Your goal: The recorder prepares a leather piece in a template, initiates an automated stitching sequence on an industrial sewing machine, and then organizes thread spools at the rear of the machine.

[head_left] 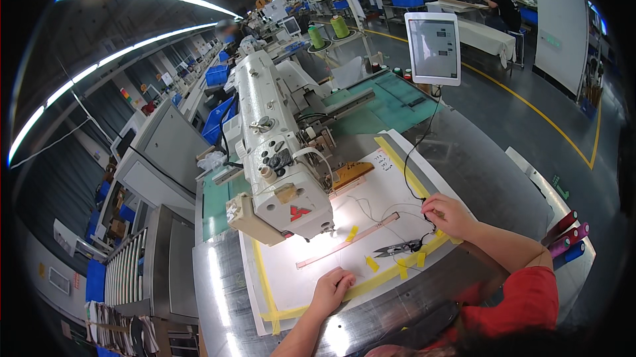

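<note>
A white sewing machine head (271, 158) hangs over a white sheet (285, 291) edged with yellow tape. My left hand (331, 285) rests curled at the sheet's lower edge; what it holds, if anything, is hidden. My right hand (442, 214) is pinched at the sheet's right side beside a black cord (412, 184); I cannot make out what is between its fingers. Between my hands lie black-handled scissors (397, 249) and yellow tape pieces (372, 264). A long narrow pinkish strip (348, 241) crosses the sheet under loose threads. An orange-brown piece (351, 175) sits behind it.
A tablet (432, 49) stands at back right, green thread cones (340, 27) behind the machine. Several coloured spools (566, 241) line the right side. A grey cabinet (156, 148) and blue bins (217, 75) stand left. Other people (500, 5) sit at distant workstations.
</note>
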`<state>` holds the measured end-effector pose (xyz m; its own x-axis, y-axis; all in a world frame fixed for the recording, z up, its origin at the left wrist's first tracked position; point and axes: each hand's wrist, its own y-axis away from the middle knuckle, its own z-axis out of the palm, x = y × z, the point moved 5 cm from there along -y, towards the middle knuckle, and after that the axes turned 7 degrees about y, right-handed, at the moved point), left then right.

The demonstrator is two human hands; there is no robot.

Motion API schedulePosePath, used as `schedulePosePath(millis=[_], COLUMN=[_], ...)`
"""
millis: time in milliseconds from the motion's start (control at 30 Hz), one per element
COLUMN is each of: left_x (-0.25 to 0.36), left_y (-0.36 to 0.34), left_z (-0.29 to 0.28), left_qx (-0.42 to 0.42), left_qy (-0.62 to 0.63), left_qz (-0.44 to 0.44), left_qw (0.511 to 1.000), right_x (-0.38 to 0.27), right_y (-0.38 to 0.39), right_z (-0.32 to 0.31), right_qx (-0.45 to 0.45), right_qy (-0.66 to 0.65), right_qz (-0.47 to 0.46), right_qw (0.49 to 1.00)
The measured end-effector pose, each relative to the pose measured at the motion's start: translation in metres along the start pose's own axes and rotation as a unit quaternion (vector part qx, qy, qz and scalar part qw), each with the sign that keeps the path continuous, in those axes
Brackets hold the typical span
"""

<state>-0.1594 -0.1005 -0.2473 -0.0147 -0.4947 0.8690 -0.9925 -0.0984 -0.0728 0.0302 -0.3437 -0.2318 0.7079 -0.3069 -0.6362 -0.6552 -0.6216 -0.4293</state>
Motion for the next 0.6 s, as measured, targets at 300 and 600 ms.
schedulePosePath(millis=[300,600], left_x=[-0.0003,0.0012], left_y=[0.0003,-0.0001], left_z=[0.0001,0.0001], left_qx=[0.002,0.001], left_qy=[0.002,0.006], left_qz=[0.002,-0.001], left_qw=[1.0,1.0], right_x=[-0.0006,-0.0006], right_y=[-0.0003,-0.0006], right_z=[0.0001,0.0], right_qx=[0.0,-0.001], right_qy=[0.005,0.016], right_qz=[-0.006,-0.014], right_qw=[1.0,1.0])
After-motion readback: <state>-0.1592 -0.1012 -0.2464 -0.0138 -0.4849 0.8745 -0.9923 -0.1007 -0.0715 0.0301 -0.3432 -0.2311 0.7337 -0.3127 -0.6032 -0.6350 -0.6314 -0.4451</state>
